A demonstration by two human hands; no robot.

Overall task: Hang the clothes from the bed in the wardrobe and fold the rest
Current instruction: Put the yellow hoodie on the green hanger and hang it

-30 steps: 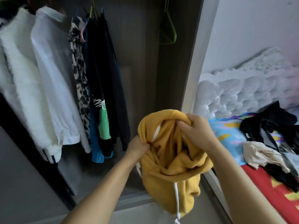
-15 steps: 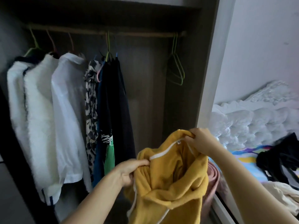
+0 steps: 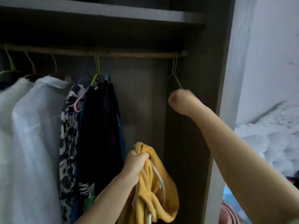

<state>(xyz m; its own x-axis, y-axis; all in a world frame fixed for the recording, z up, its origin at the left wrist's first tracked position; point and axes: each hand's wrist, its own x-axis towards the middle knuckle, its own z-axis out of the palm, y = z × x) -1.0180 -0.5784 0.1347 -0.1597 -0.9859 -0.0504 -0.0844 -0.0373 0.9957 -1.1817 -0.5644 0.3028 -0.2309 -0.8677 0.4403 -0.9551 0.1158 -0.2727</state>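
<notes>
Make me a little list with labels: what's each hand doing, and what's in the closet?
left hand: left hand grips the bunched yellow hoodie
right hand: right hand reaches up to the empty green hangers; whether it holds them cannot be told
hoodie: low, not on a hanger yet
rail: wooden rail under a shelf
already hanging: white shirt, spotted top, dark clothes
free space: between the dark clothes and the green hangers

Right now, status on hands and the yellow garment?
Left hand grips bunched yellow drawstring garment. Right hand at empty green wire hanger on wooden rail; grip unclear. Nothing in the way.
</notes>
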